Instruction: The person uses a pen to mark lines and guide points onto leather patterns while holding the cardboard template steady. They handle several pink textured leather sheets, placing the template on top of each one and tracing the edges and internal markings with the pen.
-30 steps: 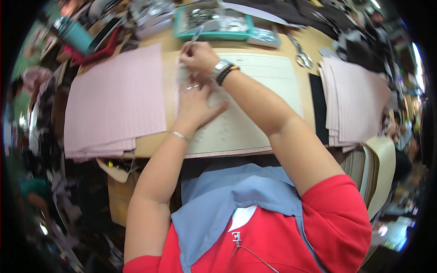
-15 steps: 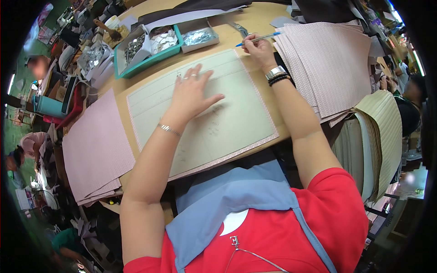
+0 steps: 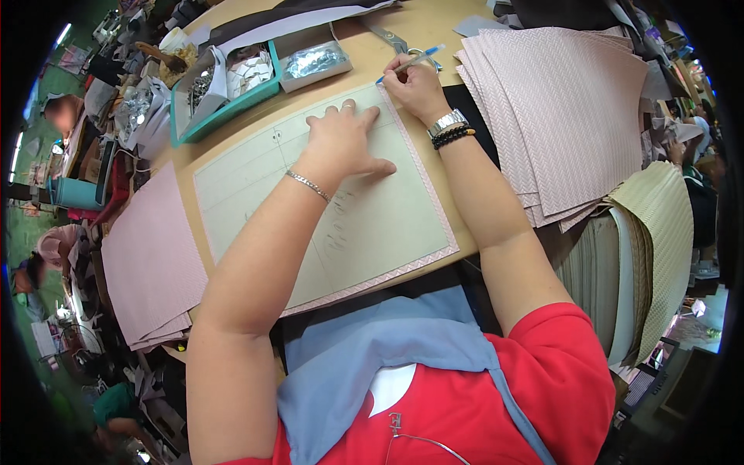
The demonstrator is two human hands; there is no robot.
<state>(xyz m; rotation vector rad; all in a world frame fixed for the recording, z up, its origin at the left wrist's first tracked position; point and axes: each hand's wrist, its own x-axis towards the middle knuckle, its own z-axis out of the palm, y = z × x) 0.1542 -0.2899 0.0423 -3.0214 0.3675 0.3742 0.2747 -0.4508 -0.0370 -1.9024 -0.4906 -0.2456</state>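
Pale board (image 3: 395,217) lies under the left grip (image 3: 342,141), pen (image 3: 425,56) in the right grip (image 3: 418,90)

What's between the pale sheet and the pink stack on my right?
In the head view, right of the pale sheet comes bare tabletop, then a black strip by the pink stack; your right forearm partly covers the gap.

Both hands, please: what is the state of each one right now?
Left hand: open, spread on the pale board, holding nothing visible.
Right hand: closed around a blue pen.
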